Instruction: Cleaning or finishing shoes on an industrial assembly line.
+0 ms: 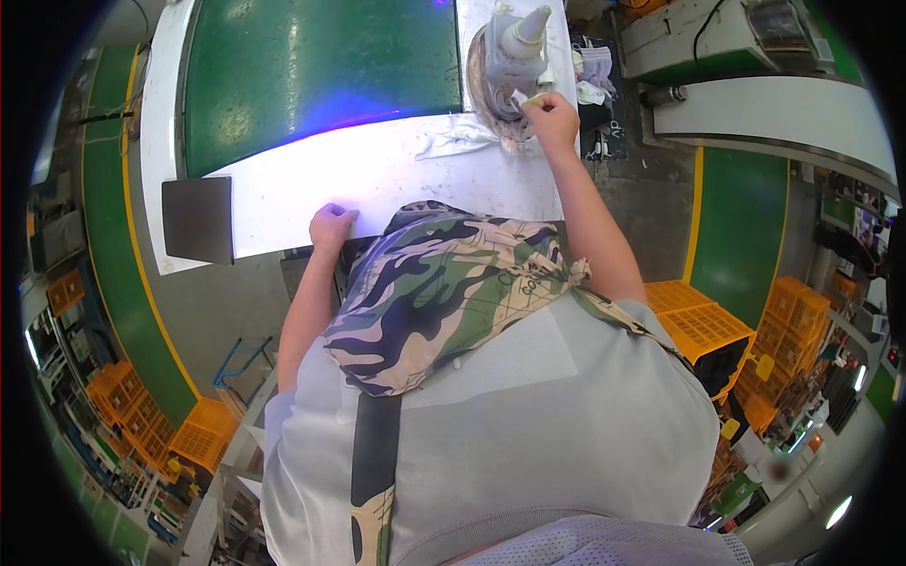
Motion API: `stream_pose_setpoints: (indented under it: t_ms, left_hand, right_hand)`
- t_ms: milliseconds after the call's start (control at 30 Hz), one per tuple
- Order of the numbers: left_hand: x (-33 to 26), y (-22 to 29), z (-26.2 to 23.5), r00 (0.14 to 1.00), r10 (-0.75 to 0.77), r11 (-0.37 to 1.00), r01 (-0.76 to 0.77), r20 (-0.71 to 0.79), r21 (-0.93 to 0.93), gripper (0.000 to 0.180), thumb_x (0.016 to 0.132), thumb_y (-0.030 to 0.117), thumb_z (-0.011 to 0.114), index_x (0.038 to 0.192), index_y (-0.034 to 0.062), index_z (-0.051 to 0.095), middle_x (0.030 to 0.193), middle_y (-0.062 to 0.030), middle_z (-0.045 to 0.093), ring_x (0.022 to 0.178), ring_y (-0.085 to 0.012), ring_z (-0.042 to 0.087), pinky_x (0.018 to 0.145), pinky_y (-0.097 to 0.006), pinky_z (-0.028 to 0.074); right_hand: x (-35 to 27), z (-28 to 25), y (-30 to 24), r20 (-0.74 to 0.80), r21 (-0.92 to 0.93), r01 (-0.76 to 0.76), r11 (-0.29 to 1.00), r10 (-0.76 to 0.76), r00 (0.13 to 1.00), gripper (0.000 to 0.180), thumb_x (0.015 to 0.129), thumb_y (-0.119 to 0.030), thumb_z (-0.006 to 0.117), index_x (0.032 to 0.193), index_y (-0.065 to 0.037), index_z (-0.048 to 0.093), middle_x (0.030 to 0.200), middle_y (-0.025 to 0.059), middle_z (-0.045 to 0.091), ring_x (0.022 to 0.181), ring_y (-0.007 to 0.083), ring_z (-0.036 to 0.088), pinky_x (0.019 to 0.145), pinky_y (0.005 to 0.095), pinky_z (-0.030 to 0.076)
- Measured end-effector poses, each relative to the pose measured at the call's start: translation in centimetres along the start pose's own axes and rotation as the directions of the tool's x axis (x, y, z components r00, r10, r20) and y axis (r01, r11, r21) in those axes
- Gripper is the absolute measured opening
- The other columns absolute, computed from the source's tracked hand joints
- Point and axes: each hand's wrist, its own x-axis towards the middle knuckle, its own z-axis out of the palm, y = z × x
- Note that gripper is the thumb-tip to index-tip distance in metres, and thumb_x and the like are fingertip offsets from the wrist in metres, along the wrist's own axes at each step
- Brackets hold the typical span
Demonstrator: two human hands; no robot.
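Observation:
My right hand is at the table's right end, its fingertips pinched on a small whitish piece, possibly cloth or paper. Right beside those fingertips stands a pale plastic bottle with a cone-shaped nozzle, in a round, stained holder. My left hand rests curled on the near edge of the white table, thumb toward the right; no object shows in it. Between the hands, nearer the bottle, lies a crumpled white cloth.
A green conveyor belt runs away beyond the white tabletop. At the left corner a dark square plate stands out over the edge. Orange crates are stacked behind on the right, and more orange crates behind on the left.

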Motion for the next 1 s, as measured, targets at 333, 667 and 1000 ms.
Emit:
stream_pose_setpoints:
  t_ms: [333, 667, 1000]
  left_hand:
    - [0.1, 0.2, -0.3, 1.0, -0.003, 1.0, 0.004, 0.027, -0.017, 0.037, 0.068, 0.042, 0.076, 0.08, 0.0069, 0.071, 0.073, -0.0096, 0.07, 0.071, -0.0256, 0.068, 0.069, -0.037, 0.052]
    - [0.9, -0.4, -0.7, 0.993, 0.028, 0.995, -0.017, 0.112, -0.098, 0.034, 0.074, 0.039, 0.073, 0.076, 0.0051, 0.07, 0.063, -0.0068, 0.068, 0.055, -0.0197, 0.064, 0.06, -0.034, 0.051]
    - [1.5, -0.4, -2.0, 0.949, 0.044, 0.92, 0.083, 0.314, -0.382, 0.026, 0.081, 0.022, 0.073, 0.072, -0.0006, 0.064, 0.061, -0.0108, 0.064, 0.048, -0.0194, 0.06, 0.045, -0.032, 0.048]
  right_hand:
    - [0.4, 1.1, 3.8, 0.036, 0.41, -0.413, 0.813, 0.438, 0.898, 0.021, 0.068, -0.016, 0.081, 0.074, -0.002, 0.065, 0.068, 0.0032, 0.065, 0.059, 0.0111, 0.058, 0.057, 0.0288, 0.047]
    - [0.3, -0.1, 2.0, -0.104, -0.087, -0.245, 0.966, 0.236, 0.966, 0.028, 0.064, -0.027, 0.08, 0.079, -0.006, 0.069, 0.071, 0.0065, 0.069, 0.064, 0.0189, 0.065, 0.064, 0.0333, 0.05]
    - [-0.1, -1.3, 1.5, -0.158, -0.173, -0.32, 0.932, 0.294, 0.942, 0.023, 0.066, -0.022, 0.081, 0.077, -0.005, 0.07, 0.072, 0.0049, 0.069, 0.064, 0.0149, 0.062, 0.064, 0.0319, 0.049]
